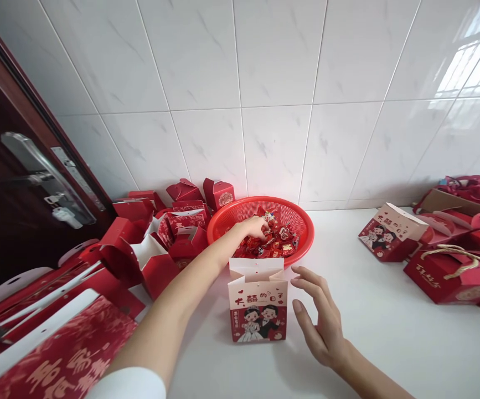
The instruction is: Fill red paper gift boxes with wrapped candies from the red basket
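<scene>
My left hand (254,227) reaches into a red plastic basket (306,221) of wrapped candies (279,241). Its fingers are bent down among the red wrappers, and whatever they grip is hidden. In front of the basket stands an upright paper candy box (258,310) with a cartoon bride and groom, its top flaps unfolded. Just right of that box is my right hand (318,316), fingers apart and holding nothing, its fingertips close to the box's side.
Many red gift boxes (181,238), some unfolded, crowd the left side. Flat red cartons (57,349) lie at the lower left. A matching closed box (391,233) and a rope-handled box (455,274) sit right. Behind is a tiled wall (273,149); a door handle (52,177) is left.
</scene>
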A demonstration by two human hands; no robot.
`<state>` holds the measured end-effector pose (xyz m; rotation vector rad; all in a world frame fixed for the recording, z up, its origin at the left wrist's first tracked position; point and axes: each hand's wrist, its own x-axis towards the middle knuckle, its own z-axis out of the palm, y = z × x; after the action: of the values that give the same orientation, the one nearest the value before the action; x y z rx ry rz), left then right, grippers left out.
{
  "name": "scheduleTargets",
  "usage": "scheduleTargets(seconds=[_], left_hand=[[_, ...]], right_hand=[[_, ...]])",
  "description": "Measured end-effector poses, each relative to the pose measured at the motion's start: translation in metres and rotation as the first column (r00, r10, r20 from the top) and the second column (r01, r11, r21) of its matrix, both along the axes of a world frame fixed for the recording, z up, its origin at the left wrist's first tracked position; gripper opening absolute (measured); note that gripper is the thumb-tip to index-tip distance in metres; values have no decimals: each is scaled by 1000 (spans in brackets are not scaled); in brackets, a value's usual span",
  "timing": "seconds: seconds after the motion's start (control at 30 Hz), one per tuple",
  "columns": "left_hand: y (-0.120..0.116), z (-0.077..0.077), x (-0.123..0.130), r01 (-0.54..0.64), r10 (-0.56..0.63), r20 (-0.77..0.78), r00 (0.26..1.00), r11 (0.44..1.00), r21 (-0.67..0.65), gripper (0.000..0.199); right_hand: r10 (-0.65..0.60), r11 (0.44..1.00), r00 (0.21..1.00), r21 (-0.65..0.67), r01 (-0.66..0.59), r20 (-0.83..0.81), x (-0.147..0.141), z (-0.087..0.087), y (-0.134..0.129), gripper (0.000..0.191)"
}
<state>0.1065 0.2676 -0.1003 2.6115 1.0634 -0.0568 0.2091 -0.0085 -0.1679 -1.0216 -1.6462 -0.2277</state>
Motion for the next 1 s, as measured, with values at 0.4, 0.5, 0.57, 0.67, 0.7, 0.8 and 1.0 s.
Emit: scheduleTargets(seconds=[0.4,0.5,0.57,0.67,0.7,0.8,1.0], left_hand=[[-5,15,-16,44,1,332,943,991,-130,30],[-6,12,-19,25,17,300,954,990,-137,32],[-7,9,-20,6,27,244,969,991,-134,26],[-8,4,-17,-12,31,140,990,991,-132,11],[-8,3,-16,-14,30,112,993,991,-133,15],[-7,0,-12,-18,28,73,997,990,-142,19],[-6,1,-16,22,12,112,994,955,-297,7]], right_hand=[[-78,997,997,-14,78,8,10,-4,12,28],[-112,993,994,-38,112,-14,13,-5,17,25],[-126,991,992,-54,124,-29,15,-6,19,23],[-130,990,991,-62,128,-27,15,-7,21,23],[-128,990,991,-60,127,-23,14,-7,21,23],[-123,991,992,-58,122,-16,14,-8,22,25],[-120,991,992,-68,118,-23,18,-7,24,24]])
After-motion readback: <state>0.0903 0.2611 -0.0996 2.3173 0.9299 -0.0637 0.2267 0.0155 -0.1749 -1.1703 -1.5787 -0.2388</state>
